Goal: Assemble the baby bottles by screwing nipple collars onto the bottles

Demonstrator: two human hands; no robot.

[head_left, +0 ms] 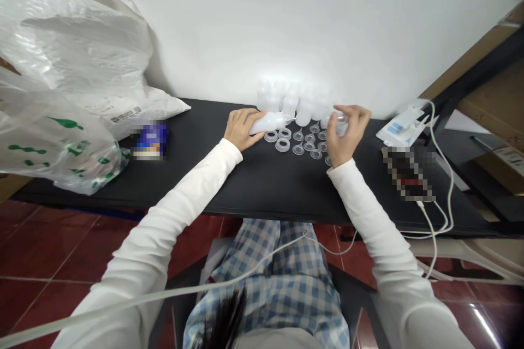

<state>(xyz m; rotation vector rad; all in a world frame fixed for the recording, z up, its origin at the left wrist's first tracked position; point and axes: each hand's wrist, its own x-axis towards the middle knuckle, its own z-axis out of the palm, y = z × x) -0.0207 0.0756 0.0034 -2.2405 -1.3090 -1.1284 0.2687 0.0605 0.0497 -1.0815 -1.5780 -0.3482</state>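
My left hand [240,127] is closed round a small white plastic squeeze bottle [271,121] lying on its side on the black table [245,185], its nozzle pointing right. My right hand [346,133] is closed on a small clear cap [339,121] held just above the table. Between the hands lie several clear ring caps [282,145] and nozzle tips [309,145]. Several upright white bottles [290,99] stand in a row behind them against the wall.
Big crinkled plastic bags [65,87] fill the table's left end, with a blue packet [151,140] beside them. At right lie a white device [403,124], a dark phone-like object [409,174] and white cables [440,185]. Brown boxes [495,92] stand far right.
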